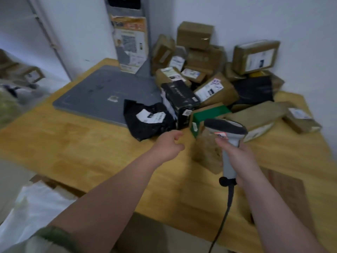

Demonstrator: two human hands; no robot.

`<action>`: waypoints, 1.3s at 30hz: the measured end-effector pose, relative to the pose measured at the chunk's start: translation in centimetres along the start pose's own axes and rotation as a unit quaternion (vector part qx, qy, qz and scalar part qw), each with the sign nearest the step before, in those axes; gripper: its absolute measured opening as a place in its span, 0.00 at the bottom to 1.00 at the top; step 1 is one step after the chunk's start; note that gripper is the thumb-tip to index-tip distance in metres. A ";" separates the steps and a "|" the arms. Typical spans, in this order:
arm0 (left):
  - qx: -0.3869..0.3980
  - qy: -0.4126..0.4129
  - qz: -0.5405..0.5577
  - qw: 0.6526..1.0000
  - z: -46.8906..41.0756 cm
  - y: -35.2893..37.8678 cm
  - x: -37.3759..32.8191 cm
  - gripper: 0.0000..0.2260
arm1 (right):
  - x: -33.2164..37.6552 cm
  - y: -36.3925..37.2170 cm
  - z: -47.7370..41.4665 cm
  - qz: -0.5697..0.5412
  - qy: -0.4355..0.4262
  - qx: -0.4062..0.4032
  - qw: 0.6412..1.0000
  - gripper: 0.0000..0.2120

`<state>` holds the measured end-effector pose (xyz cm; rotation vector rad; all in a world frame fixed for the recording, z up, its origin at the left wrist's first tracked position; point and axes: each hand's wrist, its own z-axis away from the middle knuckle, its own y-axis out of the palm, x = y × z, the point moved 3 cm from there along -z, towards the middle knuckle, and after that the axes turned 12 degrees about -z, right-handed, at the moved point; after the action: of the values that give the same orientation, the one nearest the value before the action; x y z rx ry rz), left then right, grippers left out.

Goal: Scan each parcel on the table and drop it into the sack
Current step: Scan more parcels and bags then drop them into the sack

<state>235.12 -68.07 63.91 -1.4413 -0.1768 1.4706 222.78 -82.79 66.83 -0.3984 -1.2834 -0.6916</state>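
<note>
Head view: the black poly parcel point(145, 123) lies at the near edge of the heap, its white label up and creased, with the black box point(180, 99) hard against its right side. The other parcels are stacked behind, toward the far right corner of the surface point(73, 143). My left grip point(167, 145) hovers just near of the bag, fingers loosely curled on nothing. My right grip point(238, 161) is clamped round the scanner point(228, 132) handle. If I tug the bag, I think the box could tip and bring the heap sliding. The crumpled label may not read unless flattened. The cable point(224, 216) could snag the surface's near edge. The sack point(36, 207) sits low at near left, so a careless toss might miss it
</note>
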 end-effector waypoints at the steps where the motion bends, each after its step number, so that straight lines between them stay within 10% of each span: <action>1: 0.007 0.011 -0.009 1.000 -0.5 0.7 -1.0 0.23 | 0.3 -0.6 -0.1 -0.014 -0.009 -0.018 1.000 0.04; 12: 0.097 -0.085 0.171 0.977 -1.1 3.4 -4.7 0.26 | -1.1 -3.6 -1.0 -0.152 0.083 -0.072 0.982 0.16; 24: 0.134 -0.274 0.531 0.791 4.9 3.3 4.9 0.17 | -4.4 -0.2 2.1 -0.118 0.144 0.060 0.981 0.21; 39: -0.045 -0.149 0.466 0.871 9.2 -0.6 10.2 0.20 | -3.3 4.0 4.5 -0.013 0.082 0.176 0.981 0.12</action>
<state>230.44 -55.70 60.16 -1.4237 0.3244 2.5001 221.75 -76.20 65.16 -0.0352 -1.2246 -0.4947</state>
